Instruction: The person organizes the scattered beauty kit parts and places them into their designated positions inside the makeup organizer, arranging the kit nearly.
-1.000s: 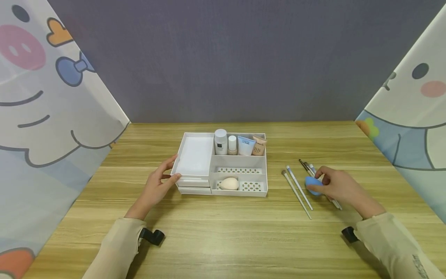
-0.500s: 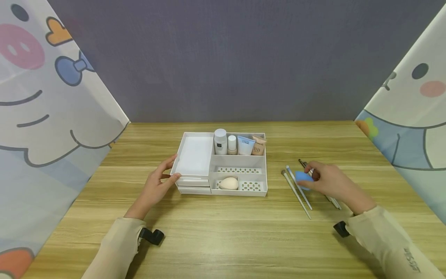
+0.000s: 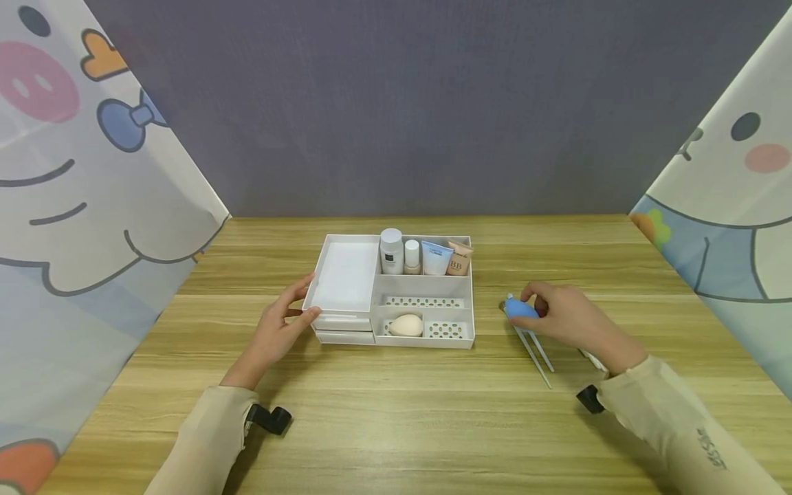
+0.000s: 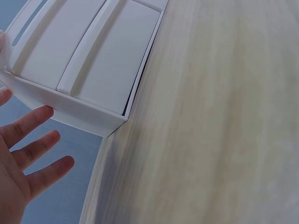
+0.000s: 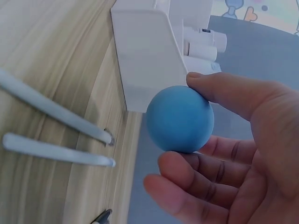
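My right hand point(image 3: 566, 313) pinches a blue makeup sponge point(image 5: 180, 119) between thumb and fingertips. In the head view the sponge overlaps the tops of two pale makeup brushes point(image 3: 533, 354) on the table. At the left side of a white cosmetics organizer point(image 3: 343, 275), my left hand point(image 3: 281, 326) rests with its thumb at the front corner and the fingers along the side wall. Seen from the left wrist, those fingers point(image 4: 49, 177) are spread and mostly straight. A cream makeup sponge point(image 3: 406, 325) sits in the organizer's front compartment.
In the organizer's back row stand a white bottle point(image 3: 392, 254), a small white-capped bottle point(image 3: 412, 258), a blue tube point(image 3: 436, 258) and a beige tube point(image 3: 459, 261). More brushes point(image 3: 595, 360) lie partly hidden under the right hand. A grey wall point(image 3: 427, 110) rises behind the table.
My right hand has carried the blue sponge leftward and slightly away from me, from over the right-hand brushes to over the left pair. The left hand and organizer stay in place.
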The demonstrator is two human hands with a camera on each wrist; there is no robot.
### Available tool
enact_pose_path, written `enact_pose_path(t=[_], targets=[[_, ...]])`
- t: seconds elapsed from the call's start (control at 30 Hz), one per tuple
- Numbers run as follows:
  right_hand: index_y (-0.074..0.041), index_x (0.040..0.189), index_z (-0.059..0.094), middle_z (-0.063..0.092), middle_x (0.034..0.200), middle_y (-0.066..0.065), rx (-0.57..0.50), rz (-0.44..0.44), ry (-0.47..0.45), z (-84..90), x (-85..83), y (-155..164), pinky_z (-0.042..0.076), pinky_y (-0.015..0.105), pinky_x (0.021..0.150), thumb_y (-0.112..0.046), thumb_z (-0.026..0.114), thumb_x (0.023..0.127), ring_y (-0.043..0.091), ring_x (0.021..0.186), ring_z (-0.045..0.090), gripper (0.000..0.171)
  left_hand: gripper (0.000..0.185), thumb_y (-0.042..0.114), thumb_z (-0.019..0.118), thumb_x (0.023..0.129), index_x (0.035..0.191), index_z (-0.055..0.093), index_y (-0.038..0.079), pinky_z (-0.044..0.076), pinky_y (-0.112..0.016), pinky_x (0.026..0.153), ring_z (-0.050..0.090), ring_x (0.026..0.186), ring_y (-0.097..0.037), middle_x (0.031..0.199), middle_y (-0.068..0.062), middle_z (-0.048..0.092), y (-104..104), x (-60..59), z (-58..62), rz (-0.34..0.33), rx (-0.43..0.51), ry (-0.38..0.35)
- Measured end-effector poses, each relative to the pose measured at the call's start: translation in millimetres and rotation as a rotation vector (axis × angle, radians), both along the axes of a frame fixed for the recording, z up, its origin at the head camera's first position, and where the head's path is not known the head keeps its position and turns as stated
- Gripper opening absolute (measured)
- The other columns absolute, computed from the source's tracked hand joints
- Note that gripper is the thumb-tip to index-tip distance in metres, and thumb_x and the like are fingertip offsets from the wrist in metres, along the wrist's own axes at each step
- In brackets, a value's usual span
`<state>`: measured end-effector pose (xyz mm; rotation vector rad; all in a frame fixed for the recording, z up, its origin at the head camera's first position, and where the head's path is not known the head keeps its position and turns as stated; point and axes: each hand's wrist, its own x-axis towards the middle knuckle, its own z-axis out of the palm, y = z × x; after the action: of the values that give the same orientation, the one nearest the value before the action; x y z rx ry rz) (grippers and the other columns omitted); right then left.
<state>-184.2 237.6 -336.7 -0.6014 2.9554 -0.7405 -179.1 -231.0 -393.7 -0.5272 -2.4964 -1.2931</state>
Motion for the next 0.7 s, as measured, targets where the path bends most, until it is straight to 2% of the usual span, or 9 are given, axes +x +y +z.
enact_pose_path(t=[0.23, 0.43, 0.57, 0.7], targets=[[-0.007, 0.099, 0.063, 0.052, 0.068, -0.005, -0.002, 0.035, 0.036, 3.4, 1.2, -13.4, 0.038, 0.026, 0.052, -0.032, 0.078, 0.087, 0.011, 0.055, 0.043, 0.032, 0.057, 0.003, 0.063, 0.095, 0.149, 0.044, 0.009, 0.053, -0.028, 0.083, 0.057, 0.115, -0.031, 0.13, -0.023, 0.061, -0.4, -0.2, -0.4, 0.003, 0.001, 0.007], [-0.007, 0.098, 0.063, 0.05, 0.067, -0.006, -0.012, 0.088, 0.076, 5.7, 5.2, -27.4, 0.038, 0.026, 0.051, -0.028, 0.08, 0.085, 0.009, 0.054, 0.043, 0.03, 0.057, 0.003, 0.063, 0.096, 0.15, 0.044, 0.009, 0.052, -0.025, 0.083, 0.057, 0.115, -0.029, 0.129, -0.023, 0.061, -0.1, -0.1, -0.3, -0.002, 0.005, 0.007], [-0.007, 0.098, 0.064, 0.052, 0.067, -0.006, -0.025, 0.132, 0.115, 4.9, 5.4, -34.9, 0.039, 0.025, 0.05, -0.023, 0.081, 0.084, 0.008, 0.055, 0.043, 0.027, 0.058, 0.003, 0.063, 0.096, 0.15, 0.044, 0.009, 0.052, -0.026, 0.083, 0.057, 0.115, -0.03, 0.129, -0.023, 0.061, 0.3, 0.1, 0.0, 0.0, 0.005, 0.002], [-0.008, 0.098, 0.065, 0.054, 0.068, -0.006, -0.039, 0.167, 0.135, 2.0, 4.0, -41.4, 0.041, 0.024, 0.051, -0.021, 0.081, 0.083, 0.006, 0.056, 0.044, 0.025, 0.058, 0.004, 0.063, 0.096, 0.15, 0.044, 0.009, 0.054, -0.036, 0.083, 0.058, 0.115, -0.033, 0.129, -0.024, 0.061, 0.2, -0.2, -0.2, 0.001, 0.004, -0.008]])
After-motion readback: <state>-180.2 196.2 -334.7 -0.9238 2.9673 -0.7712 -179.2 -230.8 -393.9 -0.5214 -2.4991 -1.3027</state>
